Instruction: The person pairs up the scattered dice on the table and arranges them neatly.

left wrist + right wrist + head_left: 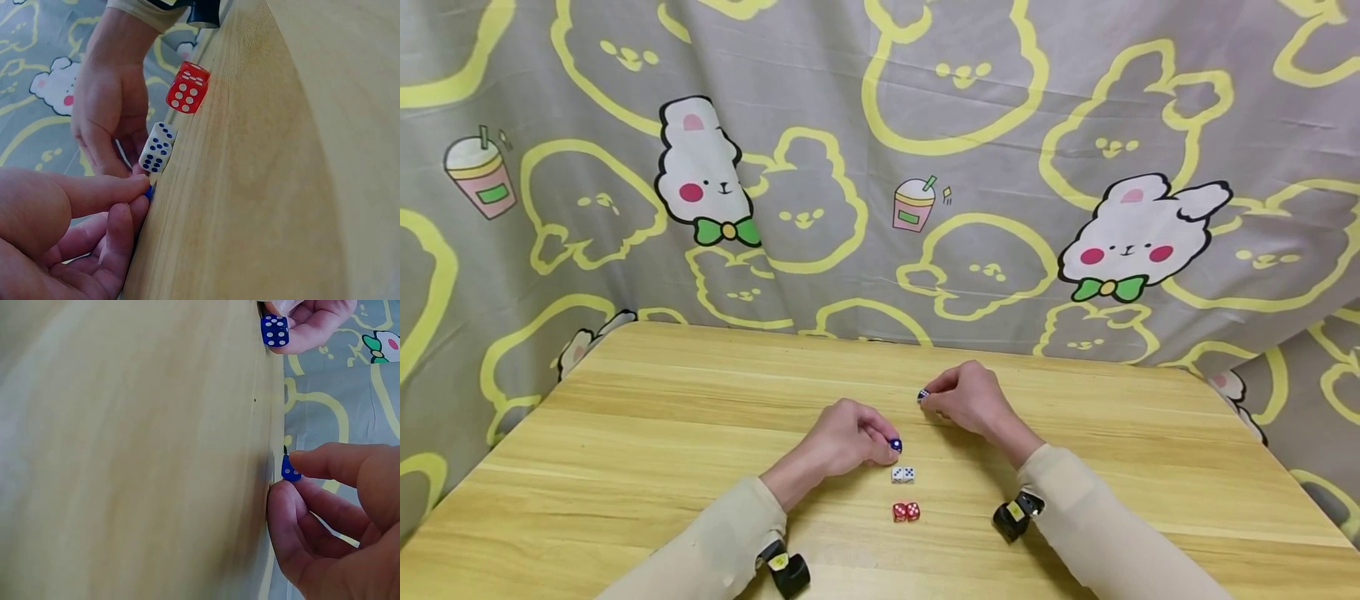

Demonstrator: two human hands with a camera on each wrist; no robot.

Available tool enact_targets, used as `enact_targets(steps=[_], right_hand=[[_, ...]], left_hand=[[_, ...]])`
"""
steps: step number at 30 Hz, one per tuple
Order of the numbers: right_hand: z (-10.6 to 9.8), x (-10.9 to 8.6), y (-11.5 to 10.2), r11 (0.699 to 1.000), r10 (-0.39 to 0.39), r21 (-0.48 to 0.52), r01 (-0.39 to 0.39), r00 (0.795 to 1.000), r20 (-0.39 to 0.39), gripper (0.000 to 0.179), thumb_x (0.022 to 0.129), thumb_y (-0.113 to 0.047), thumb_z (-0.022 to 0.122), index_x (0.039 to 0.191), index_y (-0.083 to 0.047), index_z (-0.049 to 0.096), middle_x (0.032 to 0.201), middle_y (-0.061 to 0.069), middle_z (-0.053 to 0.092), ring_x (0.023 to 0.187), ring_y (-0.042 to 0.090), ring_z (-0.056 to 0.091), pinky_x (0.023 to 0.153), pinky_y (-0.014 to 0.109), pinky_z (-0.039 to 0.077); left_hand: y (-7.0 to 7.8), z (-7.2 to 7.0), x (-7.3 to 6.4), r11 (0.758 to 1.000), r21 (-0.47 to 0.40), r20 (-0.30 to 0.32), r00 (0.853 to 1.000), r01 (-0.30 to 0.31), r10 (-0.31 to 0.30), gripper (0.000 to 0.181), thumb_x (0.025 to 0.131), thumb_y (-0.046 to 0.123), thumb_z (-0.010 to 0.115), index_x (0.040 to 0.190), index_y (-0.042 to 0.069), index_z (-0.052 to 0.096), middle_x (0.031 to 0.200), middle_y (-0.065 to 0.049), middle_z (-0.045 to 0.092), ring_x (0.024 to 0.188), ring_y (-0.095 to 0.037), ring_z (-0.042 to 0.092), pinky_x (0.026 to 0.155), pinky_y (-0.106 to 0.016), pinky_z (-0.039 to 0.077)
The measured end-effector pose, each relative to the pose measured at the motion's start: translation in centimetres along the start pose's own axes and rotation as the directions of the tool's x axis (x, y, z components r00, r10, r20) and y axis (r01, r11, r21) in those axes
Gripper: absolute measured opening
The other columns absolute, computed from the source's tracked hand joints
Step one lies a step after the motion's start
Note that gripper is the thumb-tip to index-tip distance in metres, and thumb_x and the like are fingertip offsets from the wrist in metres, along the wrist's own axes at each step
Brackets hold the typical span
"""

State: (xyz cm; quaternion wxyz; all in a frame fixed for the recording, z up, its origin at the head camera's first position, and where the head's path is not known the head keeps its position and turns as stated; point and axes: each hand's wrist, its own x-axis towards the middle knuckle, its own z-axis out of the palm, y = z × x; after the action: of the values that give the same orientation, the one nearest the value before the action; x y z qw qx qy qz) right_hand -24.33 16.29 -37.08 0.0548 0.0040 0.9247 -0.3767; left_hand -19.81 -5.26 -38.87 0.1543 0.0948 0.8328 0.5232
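Between thumb and fingers, my left hand (848, 435) pinches a blue die (896, 446) with white pips, low over the table just behind two white dice (903, 475). Farther back and to the right, my right hand (973, 402) pinches another blue die (290, 469) by its fingertips. The white dice have blue pips and sit side by side, touching. In front of them two red dice (906, 512) with white pips also stand together. The left wrist view shows only a sliver of the left blue die (149, 192), since the fingers cover it. Whether either blue die touches the table, I cannot tell.
The dice stand on a light wood-grain table (625, 450). A grey curtain (850, 100) with yellow outlines and cartoon animals hangs behind its far edge and along the sides. Black wrist cameras (1017, 515) hang under both sleeves, near the tabletop.
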Motion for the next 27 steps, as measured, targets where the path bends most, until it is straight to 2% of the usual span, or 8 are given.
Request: enact_targets(steps=[13, 21, 27], right_hand=[[-0.5, -1.3, 0.0, 0.998, -0.033, 0.054, 0.031, 0.999, 0.042, 0.009, 0.088, -0.015, 0.084, 0.096, -0.011, 0.083, 0.084, 0.001, 0.077, 0.069, 0.016, 0.067, 0.06, 0.026, 0.051], [-0.7, -2.1, 0.0, 0.995, -0.08, 0.059, 0.076, 0.994, 0.075, 0.008, 0.089, -0.014, 0.084, 0.096, -0.011, 0.084, 0.086, 0.001, 0.078, 0.069, 0.014, 0.068, 0.06, 0.026, 0.051], [-0.7, -2.7, -0.3, 0.996, -0.073, 0.063, 0.067, 0.993, 0.088, 0.007, 0.09, -0.013, 0.083, 0.097, -0.011, 0.084, 0.084, 0.0, 0.077, 0.071, 0.015, 0.067, 0.059, 0.026, 0.051]], left_hand=[[-0.1, 0.0, 0.0, 1.0, -0.002, -0.001, 1.0, -0.002, 0.002, 0.014, 0.081, 0.005, 0.089, 0.092, 0.007, 0.08, 0.076, -0.001, 0.072, 0.063, -0.011, 0.062, 0.064, -0.025, 0.051], [-0.2, 0.0, 0.0, 1.0, -0.001, 0.0, 1.0, -0.007, 0.007, 0.014, 0.082, 0.005, 0.089, 0.092, 0.006, 0.08, 0.075, -0.001, 0.073, 0.063, -0.011, 0.062, 0.063, -0.025, 0.051], [-0.1, 0.0, 0.0, 1.0, -0.002, 0.003, 1.0, -0.01, 0.01, 0.014, 0.082, 0.004, 0.088, 0.092, 0.006, 0.079, 0.075, 0.0, 0.073, 0.063, -0.01, 0.063, 0.062, -0.024, 0.052]])
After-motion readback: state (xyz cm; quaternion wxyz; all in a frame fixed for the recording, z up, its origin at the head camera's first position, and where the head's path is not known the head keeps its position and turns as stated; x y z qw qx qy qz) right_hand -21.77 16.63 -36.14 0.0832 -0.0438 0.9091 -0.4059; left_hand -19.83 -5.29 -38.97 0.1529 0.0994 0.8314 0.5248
